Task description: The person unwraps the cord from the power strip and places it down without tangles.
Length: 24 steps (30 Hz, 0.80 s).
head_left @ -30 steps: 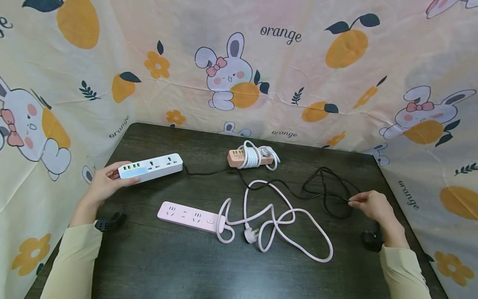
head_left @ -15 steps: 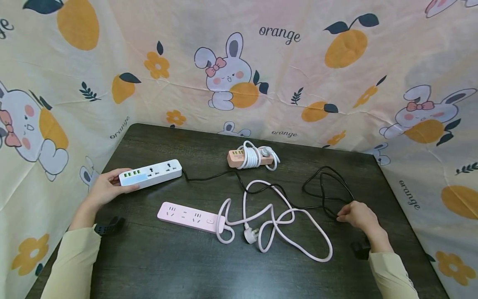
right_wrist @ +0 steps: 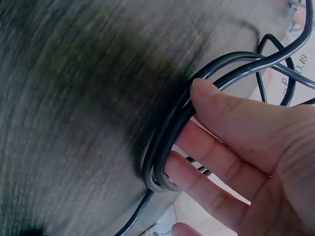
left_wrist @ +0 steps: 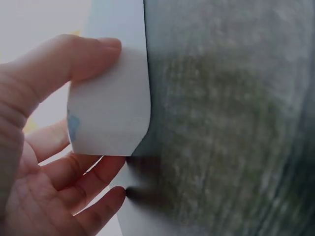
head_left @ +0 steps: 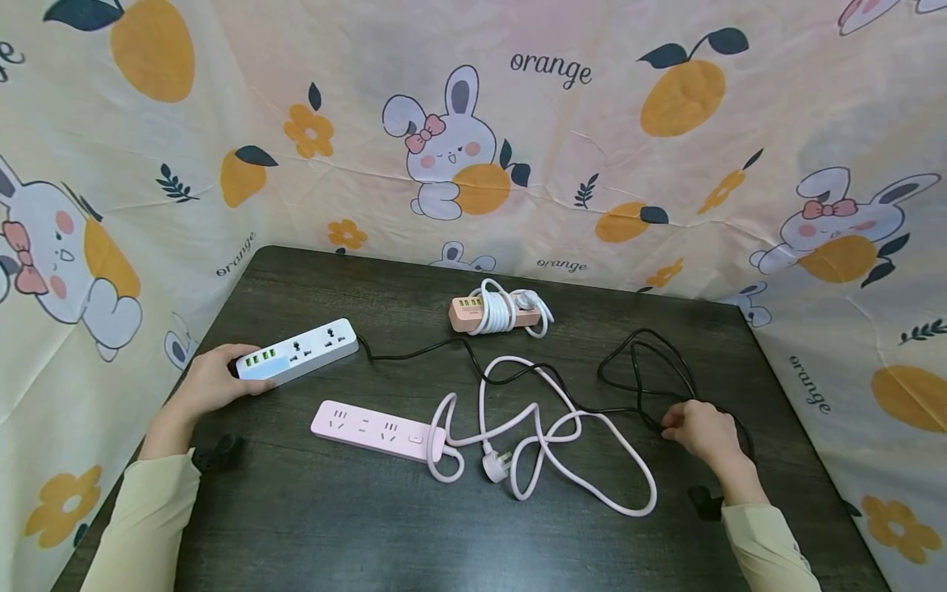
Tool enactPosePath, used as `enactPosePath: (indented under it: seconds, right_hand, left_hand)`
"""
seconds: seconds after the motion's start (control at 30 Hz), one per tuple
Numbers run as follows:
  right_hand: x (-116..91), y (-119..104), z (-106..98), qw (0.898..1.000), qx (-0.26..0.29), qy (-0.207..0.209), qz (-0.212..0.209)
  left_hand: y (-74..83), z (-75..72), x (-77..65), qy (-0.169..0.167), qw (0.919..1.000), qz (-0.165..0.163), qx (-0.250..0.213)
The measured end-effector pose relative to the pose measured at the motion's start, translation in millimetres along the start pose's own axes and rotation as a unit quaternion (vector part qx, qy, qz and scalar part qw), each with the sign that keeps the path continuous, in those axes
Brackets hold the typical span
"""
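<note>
At the table's left, my left hand (head_left: 214, 380) grips the left end of a white power strip (head_left: 311, 345). In the left wrist view, the thumb lies along one side of the strip (left_wrist: 110, 108) and the fingers reach round its end. A black cord (head_left: 414, 353) leaves the strip's other end and runs right. It crosses a pink cord (head_left: 570, 485) on the way. My right hand (head_left: 703, 432) holds loops of the black cord at the right; the right wrist view shows two strands (right_wrist: 170, 128) between thumb and fingers.
A pink power strip (head_left: 370, 429) lies nearer, with its plug (head_left: 496, 466) beside its tangled cord. Towards the back sits an orange-pink power strip (head_left: 464, 314) wrapped in white cord (head_left: 497, 311). A printed curtain (head_left: 577, 148) borders the dark table (head_left: 414, 534).
My right hand has moved left and a little nearer, drawing the black cord into a loop. The white power strip has come down slightly, with my left hand still on it.
</note>
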State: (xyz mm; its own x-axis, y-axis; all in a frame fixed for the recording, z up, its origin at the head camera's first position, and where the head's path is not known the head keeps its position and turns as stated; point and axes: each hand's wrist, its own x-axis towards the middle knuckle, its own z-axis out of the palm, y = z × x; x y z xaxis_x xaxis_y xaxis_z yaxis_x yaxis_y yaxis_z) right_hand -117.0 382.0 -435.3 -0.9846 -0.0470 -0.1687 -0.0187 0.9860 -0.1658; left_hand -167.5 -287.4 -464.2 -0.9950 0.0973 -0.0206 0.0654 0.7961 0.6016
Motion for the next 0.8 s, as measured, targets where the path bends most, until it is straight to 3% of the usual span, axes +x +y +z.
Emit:
enactPosePath:
  seconds: [0.37,0.47,0.57,0.7,0.8]
  right_hand:
    - [-1.8,1.1,1.0,0.998,0.061,-0.006,-0.031]
    - [1.3,-1.6,2.1,0.995,0.078,0.013,-0.057]
    - [4.9,-6.1,2.1,0.992,0.097,0.035,-0.076]
    - [9.2,-14.0,-1.2,0.987,0.120,0.063,-0.085]
    - [11.5,-21.5,-6.8,0.983,0.140,0.085,-0.085]
  left_hand:
    - [5.2,-1.7,3.9,-0.014,0.9993,0.014,0.032]
    - [12.1,-1.9,3.8,0.008,0.9995,0.021,0.022]
    - [22.2,-1.5,3.7,0.050,0.9983,0.028,0.005]
    - [40.4,-1.9,5.2,0.105,0.9926,0.054,-0.027]
    - [55.1,-1.7,8.6,0.121,0.9886,0.076,-0.047]
